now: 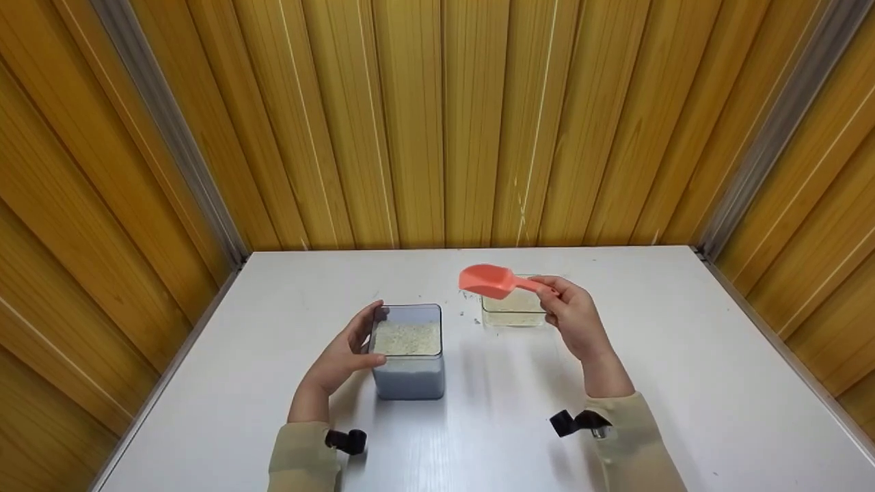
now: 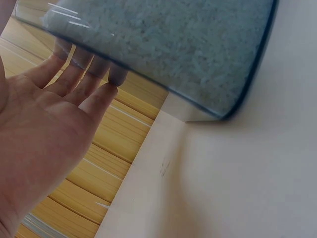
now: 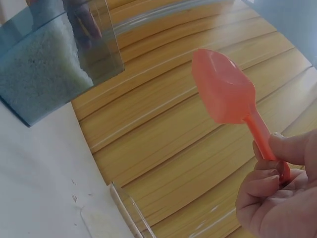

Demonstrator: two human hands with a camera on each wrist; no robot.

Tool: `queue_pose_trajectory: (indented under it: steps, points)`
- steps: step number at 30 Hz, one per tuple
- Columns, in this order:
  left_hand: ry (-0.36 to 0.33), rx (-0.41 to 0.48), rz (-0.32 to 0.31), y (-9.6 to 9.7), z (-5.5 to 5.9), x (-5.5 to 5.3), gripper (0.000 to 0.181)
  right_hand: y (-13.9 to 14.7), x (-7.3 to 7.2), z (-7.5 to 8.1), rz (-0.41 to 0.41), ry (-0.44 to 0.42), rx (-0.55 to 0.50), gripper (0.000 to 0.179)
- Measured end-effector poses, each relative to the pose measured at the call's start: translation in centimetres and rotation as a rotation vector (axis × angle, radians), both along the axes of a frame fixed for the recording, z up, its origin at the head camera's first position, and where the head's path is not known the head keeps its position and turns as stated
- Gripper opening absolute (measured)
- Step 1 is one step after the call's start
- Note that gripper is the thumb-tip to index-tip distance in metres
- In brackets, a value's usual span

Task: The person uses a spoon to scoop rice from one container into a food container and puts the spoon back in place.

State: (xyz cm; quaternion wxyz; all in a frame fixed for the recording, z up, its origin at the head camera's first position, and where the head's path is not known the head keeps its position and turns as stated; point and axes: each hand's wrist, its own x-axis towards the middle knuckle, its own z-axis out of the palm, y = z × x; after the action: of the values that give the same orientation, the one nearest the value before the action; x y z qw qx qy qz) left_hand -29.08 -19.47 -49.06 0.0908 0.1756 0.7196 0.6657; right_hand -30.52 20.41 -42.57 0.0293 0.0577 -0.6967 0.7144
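A clear bluish square canister (image 1: pixel 409 377) stands on the white table, filled much of the way with pale rice-like grains (image 1: pixel 408 339). My left hand (image 1: pixel 345 355) holds its left side, thumb at the near corner and fingers at the far one. Through the tinted wall, the fingertips (image 2: pixel 118 75) show in the left wrist view. A coral plastic scoop (image 1: pixel 487 281) is raised in my right hand (image 1: pixel 575 316), its handle pinched between thumb and fingers. No grains show in the scoop's bowl (image 3: pixel 223 89). Beneath and behind it sits a low clear container (image 1: pixel 514 318) with pale contents.
Small dark specks (image 1: pixel 468 296) lie on the table (image 1: pixel 656 383) between the two containers. Yellow wood-look panels (image 1: pixel 472 123) wall in the back and both sides. A dark wrist camera (image 1: pixel 348 441) is strapped to each forearm, over a beige sleeve.
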Motion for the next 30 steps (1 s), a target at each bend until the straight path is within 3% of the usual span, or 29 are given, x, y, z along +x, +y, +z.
queue_pose_trajectory:
  steps: [16, 23, 30]
  points:
    - [-0.015, -0.003, 0.019, 0.3, -0.2, -0.2, 0.11, -5.0, 1.7, 1.4, 0.12, 0.088, 0.239, 0.024]
    - [-0.009, 0.0, 0.012, 0.1, -0.2, -0.3, 0.109, -8.1, 2.1, 3.7, 0.19, 0.192, 0.532, 0.019]
    - [-0.017, -0.015, 0.018, 0.1, -0.2, -0.3, 0.107, -11.8, 2.7, 7.1, 0.243, 0.33, 0.925, 0.012]
